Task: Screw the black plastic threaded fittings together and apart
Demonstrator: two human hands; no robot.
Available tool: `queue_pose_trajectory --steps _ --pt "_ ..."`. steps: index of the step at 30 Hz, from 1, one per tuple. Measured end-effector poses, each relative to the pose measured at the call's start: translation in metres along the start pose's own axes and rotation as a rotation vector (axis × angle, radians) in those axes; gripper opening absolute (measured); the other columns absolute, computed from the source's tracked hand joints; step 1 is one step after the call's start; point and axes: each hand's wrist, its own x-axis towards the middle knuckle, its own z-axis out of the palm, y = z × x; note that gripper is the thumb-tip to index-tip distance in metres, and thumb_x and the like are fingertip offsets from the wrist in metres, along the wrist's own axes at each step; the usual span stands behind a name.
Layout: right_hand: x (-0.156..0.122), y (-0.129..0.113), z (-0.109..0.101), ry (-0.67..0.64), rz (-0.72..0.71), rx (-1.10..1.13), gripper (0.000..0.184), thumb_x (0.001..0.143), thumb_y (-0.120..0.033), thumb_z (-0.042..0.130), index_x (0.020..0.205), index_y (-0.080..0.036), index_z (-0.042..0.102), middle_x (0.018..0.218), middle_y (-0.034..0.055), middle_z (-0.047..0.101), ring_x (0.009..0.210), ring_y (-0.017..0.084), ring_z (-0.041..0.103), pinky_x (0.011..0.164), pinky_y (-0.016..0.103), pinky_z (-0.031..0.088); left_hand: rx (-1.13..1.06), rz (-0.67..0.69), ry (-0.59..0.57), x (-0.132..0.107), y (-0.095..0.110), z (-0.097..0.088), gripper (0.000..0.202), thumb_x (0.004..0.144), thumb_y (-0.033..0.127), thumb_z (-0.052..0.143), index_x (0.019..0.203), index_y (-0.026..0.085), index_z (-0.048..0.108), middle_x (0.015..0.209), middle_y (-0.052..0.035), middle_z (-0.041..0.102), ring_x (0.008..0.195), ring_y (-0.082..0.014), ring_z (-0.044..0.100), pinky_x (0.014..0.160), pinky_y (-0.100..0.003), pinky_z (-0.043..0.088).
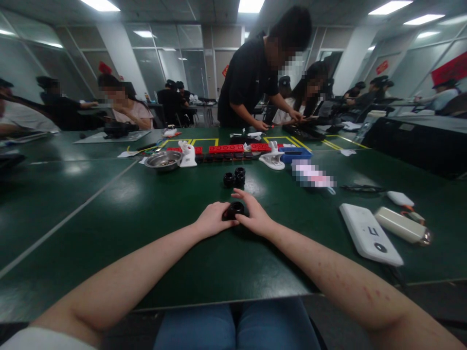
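Observation:
A glossy black, round, hollow part (236, 209) with an open top stands on the green table (146, 253) in front of me. My left hand (215, 219) is closed on its left side, with the thumb along the near face. Around its right side is my right hand (255, 214), fingers apart and stretched past the far side, the thumb at the near edge. Whether its hidden fingertips touch the part, I cannot tell. Just beyond my hands, a small cluster of similar black parts (229, 180) stands close together.
Farther back are a metal bowl (164, 159), white clamp-like stands (188, 154), red strips (229, 148) and a blue tray (296, 154). To the right lie a white device (370, 233), a cream cylinder (401, 224) and a black case (419, 141). A person (248, 73) leans over the far side.

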Motion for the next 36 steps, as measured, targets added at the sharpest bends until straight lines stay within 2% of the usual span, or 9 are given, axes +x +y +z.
queue_pose_trajectory --steps 6,10,13,16,20,24,28,32,36 --pt "0.001 0.002 0.003 0.129 0.085 -0.09 0.064 0.068 -0.037 0.062 0.121 -0.017 0.034 0.099 0.0085 0.052 0.094 0.024 0.049 0.085 0.042 0.039 -0.015 -0.037 -0.027 0.0 0.001 -0.001 0.031 0.069 0.048 0.057 0.081 0.019 0.053 0.079 -0.0027 0.058 0.074 -0.0199 0.053 0.064 -0.028 0.04" --pt "0.001 -0.002 0.001 0.104 0.084 -0.08 0.062 0.069 -0.029 0.06 0.124 -0.02 0.031 0.093 0.0055 0.056 0.09 0.022 0.052 0.085 0.041 0.039 -0.031 -0.01 -0.008 0.0 0.0 0.0 0.031 0.07 0.048 0.056 0.078 0.019 0.053 0.077 -0.0025 0.057 0.072 -0.0195 0.053 0.064 -0.029 0.04" --pt "0.0 -0.004 -0.001 0.017 0.02 -0.018 0.065 0.07 -0.015 0.05 0.129 -0.022 0.022 0.106 0.0066 0.056 0.102 0.022 0.05 0.091 0.042 0.035 -0.032 0.001 0.008 -0.001 0.0 0.0 0.03 0.07 0.047 0.056 0.076 0.018 0.052 0.075 -0.0023 0.057 0.07 -0.019 0.052 0.062 -0.028 0.039" --pt "0.0 -0.004 0.0 -0.025 -0.028 -0.013 0.068 0.069 -0.015 0.05 0.13 -0.02 0.02 0.12 0.0101 0.048 0.112 0.023 0.042 0.094 0.043 0.032 -0.017 -0.024 -0.004 0.0 0.0 0.0 0.028 0.07 0.045 0.057 0.076 0.018 0.052 0.074 -0.0021 0.057 0.069 -0.019 0.052 0.061 -0.028 0.039" --pt "0.0 -0.004 0.001 0.096 0.034 -0.11 0.062 0.07 -0.03 0.058 0.124 -0.015 0.03 0.109 0.0122 0.05 0.102 0.025 0.047 0.089 0.042 0.037 -0.011 -0.02 -0.011 0.0 0.0 0.0 0.029 0.07 0.046 0.057 0.078 0.019 0.052 0.076 -0.0024 0.056 0.07 -0.0196 0.052 0.061 -0.028 0.039" --pt "0.002 -0.005 0.002 0.211 0.088 -0.21 0.063 0.063 -0.039 0.066 0.115 -0.013 0.039 0.09 0.0087 0.052 0.086 0.024 0.05 0.079 0.041 0.042 -0.018 0.003 -0.006 -0.001 -0.001 0.0 0.029 0.07 0.047 0.056 0.078 0.019 0.052 0.077 -0.0025 0.057 0.072 -0.0197 0.052 0.063 -0.028 0.039" --pt "0.001 -0.005 0.001 0.159 0.052 -0.179 0.056 0.067 -0.028 0.061 0.116 -0.017 0.037 0.09 0.006 0.053 0.086 0.023 0.051 0.082 0.041 0.042 -0.012 -0.012 -0.015 0.0 0.0 0.0 0.029 0.07 0.046 0.056 0.077 0.019 0.052 0.075 -0.0022 0.057 0.071 -0.0197 0.053 0.062 -0.028 0.039" --pt "-0.001 -0.007 -0.001 0.032 -0.059 -0.085 0.061 0.067 -0.012 0.05 0.123 -0.02 0.029 0.108 0.0078 0.052 0.102 0.022 0.047 0.091 0.041 0.036 -0.004 -0.034 -0.016 0.0 0.001 -0.002 0.028 0.07 0.045 0.056 0.077 0.018 0.052 0.075 -0.0028 0.057 0.071 -0.02 0.053 0.062 -0.029 0.04" --pt "0.0 -0.009 0.0 0.066 -0.045 -0.119 0.058 0.069 -0.019 0.053 0.122 -0.018 0.03 0.112 0.0104 0.049 0.105 0.024 0.044 0.091 0.043 0.035 -0.003 -0.019 -0.015 -0.001 0.001 -0.002 0.027 0.07 0.045 0.056 0.076 0.018 0.051 0.075 -0.0023 0.056 0.071 -0.0196 0.053 0.062 -0.028 0.04"
